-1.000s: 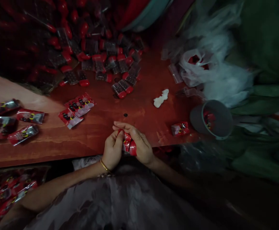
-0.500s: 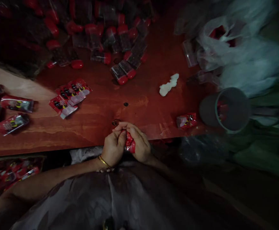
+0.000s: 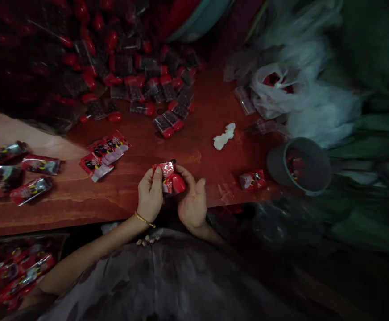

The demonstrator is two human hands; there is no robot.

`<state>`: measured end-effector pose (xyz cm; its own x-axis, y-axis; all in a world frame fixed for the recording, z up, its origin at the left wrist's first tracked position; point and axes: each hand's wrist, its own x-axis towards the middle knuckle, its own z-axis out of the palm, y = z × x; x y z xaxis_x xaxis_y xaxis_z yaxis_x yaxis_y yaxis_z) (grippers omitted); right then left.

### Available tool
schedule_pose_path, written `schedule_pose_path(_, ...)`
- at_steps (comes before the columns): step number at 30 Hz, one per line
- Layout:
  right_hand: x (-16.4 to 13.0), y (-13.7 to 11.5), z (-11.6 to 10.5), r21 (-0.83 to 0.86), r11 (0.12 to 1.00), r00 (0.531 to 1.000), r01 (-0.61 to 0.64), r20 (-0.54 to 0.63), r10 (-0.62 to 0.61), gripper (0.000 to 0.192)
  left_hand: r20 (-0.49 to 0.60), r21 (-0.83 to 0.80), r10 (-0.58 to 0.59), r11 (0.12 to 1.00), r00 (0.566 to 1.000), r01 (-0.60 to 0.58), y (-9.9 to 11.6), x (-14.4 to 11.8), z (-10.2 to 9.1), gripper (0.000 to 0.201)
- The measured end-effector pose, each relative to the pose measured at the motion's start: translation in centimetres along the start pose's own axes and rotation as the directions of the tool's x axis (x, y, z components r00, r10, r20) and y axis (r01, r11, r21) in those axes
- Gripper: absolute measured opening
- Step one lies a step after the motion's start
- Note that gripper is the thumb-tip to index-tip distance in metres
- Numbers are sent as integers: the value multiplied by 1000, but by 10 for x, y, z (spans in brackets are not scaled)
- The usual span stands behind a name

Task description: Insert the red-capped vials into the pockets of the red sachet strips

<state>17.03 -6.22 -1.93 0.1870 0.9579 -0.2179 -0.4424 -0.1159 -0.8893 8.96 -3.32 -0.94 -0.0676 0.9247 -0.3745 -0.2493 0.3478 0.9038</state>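
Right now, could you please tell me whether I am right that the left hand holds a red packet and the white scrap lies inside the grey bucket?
Not quite: the head view shows the white scrap on the tabletop, outside the grey bucket. The left hand does hold a red packet.

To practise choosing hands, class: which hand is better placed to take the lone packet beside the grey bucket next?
Probably the right hand: it looks open and is nearer the lone packet, while the left hand pinches another packet.
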Motion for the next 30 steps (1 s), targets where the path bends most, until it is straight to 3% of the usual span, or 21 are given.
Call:
schedule_pose_path(3,-3,6,-6,-204,974,993,102,81,-87,44,-47,40,95,995,994,-94,-3,3,-5,32)
schedule_pose_path(7,0,5,-12,-458,863,976,214,128,-174,27,-55,105,190,977,980,-183,-11,7,-11,28)
schedule_pose_path(10,8,4,-17,-411,895,985,174,71,-159,22,-60,62,175,983,983,-172,-9,14,-15,28)
schedule_pose_path(14,16,5,-21,-182,981,998,69,-1,-70,23,-122,-99,116,987,986,-129,2,24,-22,30)
schedule_pose_path(18,18,2,-16,-53,994,996,-92,17,93,27,-126,-142,-37,990,991,19,13,28,-29,39)
schedule_pose_path(21,14,-1,-10,-66,990,987,-128,88,134,27,-130,-178,-137,977,982,113,19,27,-32,44)
schedule_pose_path(24,11,-2,-8,-128,986,981,-105,152,124,24,-109,-190,-162,972,981,139,23,24,-35,45)
schedule_pose_path(30,13,-6,-10,-397,918,989,-12,130,69,24,-81,-183,-175,970,981,158,29,22,-37,48)
